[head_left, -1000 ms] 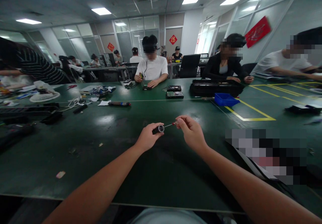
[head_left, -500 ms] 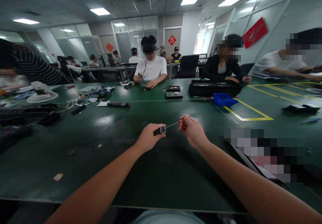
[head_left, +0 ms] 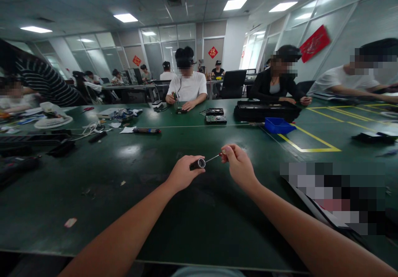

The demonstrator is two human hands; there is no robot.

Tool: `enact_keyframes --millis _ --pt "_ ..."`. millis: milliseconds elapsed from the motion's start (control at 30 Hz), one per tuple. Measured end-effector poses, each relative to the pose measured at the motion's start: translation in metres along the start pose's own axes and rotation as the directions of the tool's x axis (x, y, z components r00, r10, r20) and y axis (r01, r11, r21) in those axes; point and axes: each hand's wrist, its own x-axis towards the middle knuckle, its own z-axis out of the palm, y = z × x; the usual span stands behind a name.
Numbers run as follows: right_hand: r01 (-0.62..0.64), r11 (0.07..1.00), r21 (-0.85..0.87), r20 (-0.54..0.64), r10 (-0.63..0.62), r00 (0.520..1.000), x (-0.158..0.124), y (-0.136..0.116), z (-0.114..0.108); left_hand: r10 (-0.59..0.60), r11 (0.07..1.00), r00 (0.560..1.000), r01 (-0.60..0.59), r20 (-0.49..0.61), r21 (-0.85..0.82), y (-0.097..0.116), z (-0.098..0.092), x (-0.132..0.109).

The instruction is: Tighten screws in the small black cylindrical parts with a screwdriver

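My left hand [head_left: 183,172] is closed around a short black cylinder with a silver end [head_left: 198,164], held just above the green table [head_left: 139,210]. My right hand [head_left: 239,166] pinches the red end of a thin metal bit [head_left: 214,157], whose tip points into the cylinder's silver end. Both hands hover close together near the middle of the table, a little in front of me.
A blue bin [head_left: 279,125] and a long black case [head_left: 266,110] lie across the table, with circuit boards [head_left: 215,115] and a dark tool [head_left: 146,130] nearby. Several people sit on the far side and at both ends. Yellow tape lines [head_left: 311,141] mark the right part.
Both hands stayed together with the bit at the cylinder's end; the right hand shifted slightly and the bit's angle changed a little.
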Motion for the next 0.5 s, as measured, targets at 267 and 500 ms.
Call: enact_keyframes --millis 267,500 --pt "0.027 1.0 -0.003 0.04 -0.027 0.999 -0.0016 -0.0011 0.0001 -0.01 1.0 1.0 0.01 0.0 -0.017 -0.0065 0.003 -0.0005" --pt "0.036 0.999 -0.005 0.054 -0.036 0.998 -0.0012 -0.0014 -0.0005 -0.022 0.999 1.0 0.022 0.002 -0.042 -0.0074 0.0028 -0.0009"
